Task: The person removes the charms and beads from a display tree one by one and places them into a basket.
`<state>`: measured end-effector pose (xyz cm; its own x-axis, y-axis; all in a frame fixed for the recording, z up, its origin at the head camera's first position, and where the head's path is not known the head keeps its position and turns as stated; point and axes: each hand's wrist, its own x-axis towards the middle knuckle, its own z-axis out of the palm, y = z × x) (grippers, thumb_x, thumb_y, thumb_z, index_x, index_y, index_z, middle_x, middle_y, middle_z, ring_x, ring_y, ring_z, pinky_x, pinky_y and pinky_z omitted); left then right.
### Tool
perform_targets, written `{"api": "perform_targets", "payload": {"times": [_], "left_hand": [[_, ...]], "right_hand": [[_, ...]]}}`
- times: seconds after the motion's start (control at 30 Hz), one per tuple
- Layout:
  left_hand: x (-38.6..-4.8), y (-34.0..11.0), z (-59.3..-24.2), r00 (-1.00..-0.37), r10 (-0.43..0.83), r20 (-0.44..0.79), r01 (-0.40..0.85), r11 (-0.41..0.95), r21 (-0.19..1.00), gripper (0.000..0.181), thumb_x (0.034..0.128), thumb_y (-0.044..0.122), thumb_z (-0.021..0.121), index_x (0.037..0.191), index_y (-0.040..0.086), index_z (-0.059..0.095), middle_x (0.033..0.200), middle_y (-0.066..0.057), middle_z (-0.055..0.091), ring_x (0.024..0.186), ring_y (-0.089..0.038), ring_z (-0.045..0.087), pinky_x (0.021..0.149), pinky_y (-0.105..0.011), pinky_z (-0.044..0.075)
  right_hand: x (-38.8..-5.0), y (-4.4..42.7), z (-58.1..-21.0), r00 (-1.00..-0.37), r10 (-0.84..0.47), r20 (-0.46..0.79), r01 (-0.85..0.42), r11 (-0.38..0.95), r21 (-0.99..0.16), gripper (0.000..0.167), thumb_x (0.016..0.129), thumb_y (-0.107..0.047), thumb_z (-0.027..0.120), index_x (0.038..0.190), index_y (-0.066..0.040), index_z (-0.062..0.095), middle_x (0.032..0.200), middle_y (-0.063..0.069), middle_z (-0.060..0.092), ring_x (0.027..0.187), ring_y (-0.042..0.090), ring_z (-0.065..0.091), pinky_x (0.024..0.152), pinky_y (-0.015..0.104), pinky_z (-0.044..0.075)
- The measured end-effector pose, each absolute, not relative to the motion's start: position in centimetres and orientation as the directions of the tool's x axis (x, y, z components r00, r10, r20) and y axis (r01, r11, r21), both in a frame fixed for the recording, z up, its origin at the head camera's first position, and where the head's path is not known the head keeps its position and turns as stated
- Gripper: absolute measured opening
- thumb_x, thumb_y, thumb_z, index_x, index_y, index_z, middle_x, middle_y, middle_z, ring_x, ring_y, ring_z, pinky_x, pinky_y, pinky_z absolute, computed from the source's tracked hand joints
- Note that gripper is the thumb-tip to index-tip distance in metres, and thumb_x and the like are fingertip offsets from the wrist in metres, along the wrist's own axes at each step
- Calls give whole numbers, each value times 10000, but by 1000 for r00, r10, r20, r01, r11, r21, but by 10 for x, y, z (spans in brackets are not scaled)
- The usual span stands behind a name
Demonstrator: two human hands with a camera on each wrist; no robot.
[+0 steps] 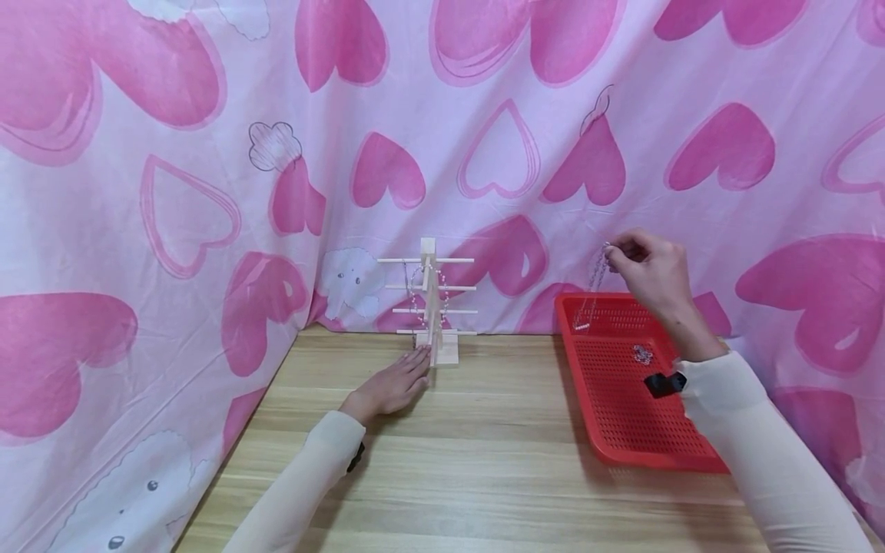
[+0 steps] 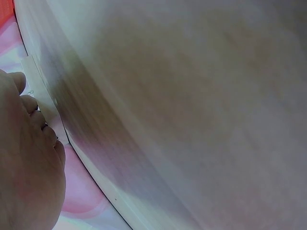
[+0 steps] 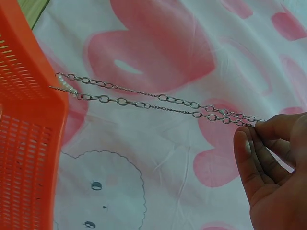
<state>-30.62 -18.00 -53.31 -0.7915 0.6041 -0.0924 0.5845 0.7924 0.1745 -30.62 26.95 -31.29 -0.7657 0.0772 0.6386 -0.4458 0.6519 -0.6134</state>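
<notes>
My right hand (image 1: 650,269) pinches a silver chain necklace (image 3: 177,101) between thumb and fingertips. The necklace hangs in a long loop over the back left of the red basket (image 1: 588,415), with a short row of white beads at its low end. My left hand (image 1: 390,384) rests with extended fingers at the foot of a wooden display stand (image 1: 448,349). Beaded strands hang from the stand's rods, and a thin dark chain (image 1: 406,276) hangs at its left. In the left wrist view, the left hand's fingers (image 2: 36,115) touch the pale wood.
Inside the basket lies a small heap of silver chain (image 1: 643,354). Stand and basket are on a wood-grain table (image 1: 470,461), the basket at the right. Pink heart-patterned cloth (image 1: 387,100) hangs behind and along the sides.
</notes>
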Motion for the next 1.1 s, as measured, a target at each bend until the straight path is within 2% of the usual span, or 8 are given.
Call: {"api": "perform_targets", "payload": {"times": [0.57, 0.67, 0.87, 0.97, 1.1], "left_hand": [[-305, -179, -534, -794, 601, -87, 582, 794, 178, 632, 1170, 379, 275, 1699, 46, 184, 1805, -106, 92, 1683, -289, 101, 1378, -440, 170], [-305, -179, -533, -794, 600, -95, 580, 795, 177, 636, 1170, 385, 272, 1702, 54, 165, 1806, -99, 77, 1684, -284, 89, 1380, -433, 155], [-304, -180, -531, -793, 601, -100, 579, 795, 181, 633, 1171, 378, 268, 1700, 46, 159, 1804, -109, 73, 1682, -295, 91, 1380, -440, 155], [-304, -181, -530, -785, 614, -86, 592, 784, 188, 628, 1172, 354, 280, 1692, 16, 180, 1798, -142, 100, 1677, -322, 115, 1376, -462, 175], [-304, -181, -529, -776, 626, -75, 606, 774, 186, 625, 1173, 332, 285, 1685, -12, 185, 1792, -171, 116, 1673, -345, 133, 1372, -476, 185]], "right_hand": [[-315, 284, -326, -793, 104, 600, -392, 667, -634, 161, 986, -148, 723, 1045, -24, 806, 725, -379, 579, 645, -173, 585, 606, 48, 447], [-318, 287, -329, -796, 105, 596, -379, 681, -626, 152, 986, -149, 722, 1031, -29, 804, 736, -280, 639, 639, -167, 576, 596, 58, 440], [-326, 292, -341, -792, 96, 603, -367, 714, -596, 94, 967, -95, 732, 972, -22, 792, 794, 111, 751, 619, -159, 545, 581, 58, 422], [-329, 295, -349, -806, 88, 585, -357, 717, -598, 95, 968, -89, 730, 968, -10, 784, 815, 179, 750, 620, -136, 542, 572, 65, 424], [-332, 299, -359, -840, 92, 535, -308, 733, -607, 136, 998, -143, 711, 1012, -21, 770, 865, 186, 744, 652, -75, 544, 570, 95, 428]]}}
